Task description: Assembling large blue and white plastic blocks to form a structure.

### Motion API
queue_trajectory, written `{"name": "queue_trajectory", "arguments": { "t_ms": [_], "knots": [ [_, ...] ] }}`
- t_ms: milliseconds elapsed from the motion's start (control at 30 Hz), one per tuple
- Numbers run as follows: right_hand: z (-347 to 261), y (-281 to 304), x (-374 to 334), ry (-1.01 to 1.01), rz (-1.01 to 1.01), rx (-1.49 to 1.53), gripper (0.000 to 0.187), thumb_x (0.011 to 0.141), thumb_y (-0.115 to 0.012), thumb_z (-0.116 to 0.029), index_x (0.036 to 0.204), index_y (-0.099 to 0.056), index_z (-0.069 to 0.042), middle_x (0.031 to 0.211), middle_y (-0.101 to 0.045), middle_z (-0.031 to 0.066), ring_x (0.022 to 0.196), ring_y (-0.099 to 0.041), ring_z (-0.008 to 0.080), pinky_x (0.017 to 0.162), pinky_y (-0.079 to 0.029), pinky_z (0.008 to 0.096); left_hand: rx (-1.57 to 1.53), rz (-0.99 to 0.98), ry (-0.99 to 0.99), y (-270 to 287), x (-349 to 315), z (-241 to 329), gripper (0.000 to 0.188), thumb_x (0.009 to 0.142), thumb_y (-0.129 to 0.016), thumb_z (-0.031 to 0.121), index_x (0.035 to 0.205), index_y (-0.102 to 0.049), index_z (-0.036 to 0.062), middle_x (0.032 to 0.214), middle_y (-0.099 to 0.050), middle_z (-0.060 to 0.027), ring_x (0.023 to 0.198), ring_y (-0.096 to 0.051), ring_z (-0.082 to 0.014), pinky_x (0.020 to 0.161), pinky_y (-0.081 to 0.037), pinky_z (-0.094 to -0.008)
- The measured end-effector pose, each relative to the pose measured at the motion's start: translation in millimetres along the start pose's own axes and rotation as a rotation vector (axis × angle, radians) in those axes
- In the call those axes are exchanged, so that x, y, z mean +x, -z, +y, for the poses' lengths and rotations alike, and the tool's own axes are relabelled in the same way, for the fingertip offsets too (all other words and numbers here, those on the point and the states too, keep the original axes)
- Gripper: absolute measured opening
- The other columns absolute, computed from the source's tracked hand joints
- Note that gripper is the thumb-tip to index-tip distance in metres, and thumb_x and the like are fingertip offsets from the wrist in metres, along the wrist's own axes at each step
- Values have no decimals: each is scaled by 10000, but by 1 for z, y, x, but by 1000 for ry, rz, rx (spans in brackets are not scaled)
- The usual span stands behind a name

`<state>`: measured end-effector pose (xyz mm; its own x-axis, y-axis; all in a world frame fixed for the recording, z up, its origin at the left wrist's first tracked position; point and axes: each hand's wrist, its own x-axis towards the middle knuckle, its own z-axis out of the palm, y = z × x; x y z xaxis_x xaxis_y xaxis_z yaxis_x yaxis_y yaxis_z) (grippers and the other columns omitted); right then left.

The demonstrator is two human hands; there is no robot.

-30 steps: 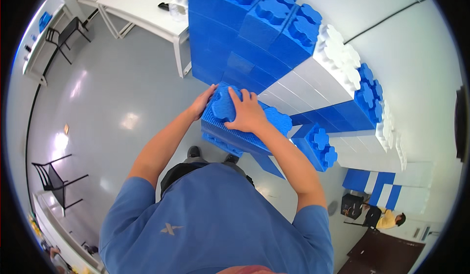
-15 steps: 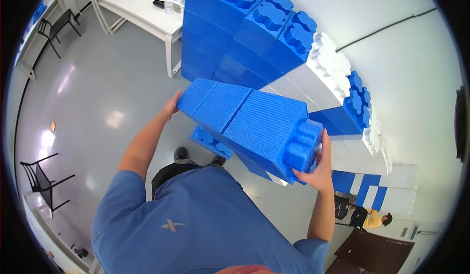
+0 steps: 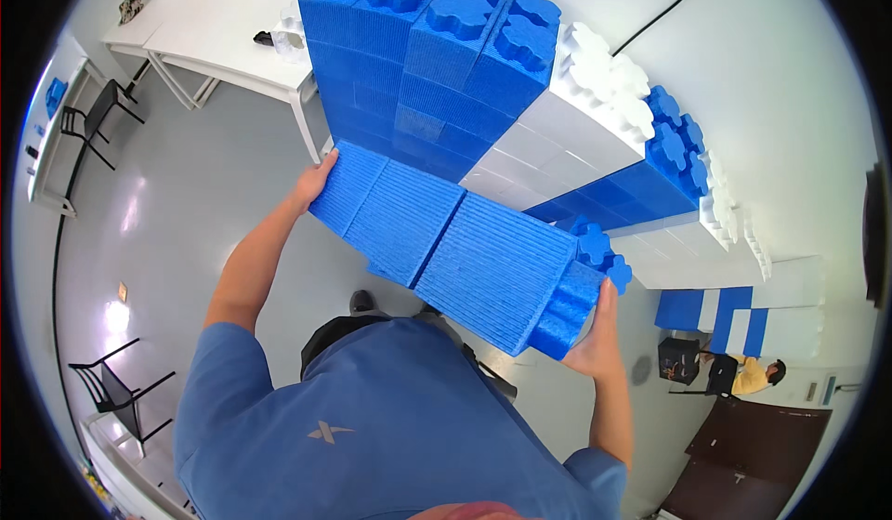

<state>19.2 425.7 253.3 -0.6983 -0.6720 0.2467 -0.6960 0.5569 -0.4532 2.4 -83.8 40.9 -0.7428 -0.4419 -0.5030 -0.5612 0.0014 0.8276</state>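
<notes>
A row of large blue toy building blocks [image 3: 432,232], joined end to end, is held in the air before my chest. My left hand [image 3: 316,181] grips its plain far-left end, thumb along the top edge. At the other end, my right hand [image 3: 599,334] clasps the knobbed face, with the fingers partly hidden behind it. Close beyond the held blocks rises a wall of blue blocks [image 3: 372,65] with round studs on top. Its white block section [image 3: 548,139] continues to the right. Blue studs [image 3: 595,243] show just past the right end of the held row.
White tables [image 3: 223,32] stand at the far left, with a clear plastic bag [image 3: 290,41] on one. Black chairs [image 3: 116,394] are along the left side. At the right, a person in yellow [image 3: 751,376] sits near a black box [image 3: 678,360] and brown doors [image 3: 748,455].
The held row has shifted left and turned, so its broad ribbed side faces me more and its knobs less. My hands moved with it. The blue block by my feet is now hidden.
</notes>
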Motion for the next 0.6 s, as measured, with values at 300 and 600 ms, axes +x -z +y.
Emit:
{"name": "queue_trajectory", "arguments": {
  "t_ms": [300, 600],
  "knots": [
    [5, 8, -9, 19, 48, 96, 1324, 485, -919, -315, 1498, -96, -89, 1379, -340, 235, 1259, -374, 398, 1003, -346, 497, 96, 45, 7, 31, -13, 7, 911, 804, -481, 741, 1144, -604, -95, 1101, -641, -217, 1007, -628, -281, 922, -455, -365],
    [36, 35, 13, -487, 445, 799, 1271, 535, -875, -347, 1494, -95, -48, 1339, -419, 167, 1237, -447, 304, 1026, -376, 434, -693, -393, -165, 16, -10, -32, 801, 934, -209, 666, 1449, -302, 59, 1337, -517, -160, 1237, -479, -228, 1055, -351, -384]
  ]
}}
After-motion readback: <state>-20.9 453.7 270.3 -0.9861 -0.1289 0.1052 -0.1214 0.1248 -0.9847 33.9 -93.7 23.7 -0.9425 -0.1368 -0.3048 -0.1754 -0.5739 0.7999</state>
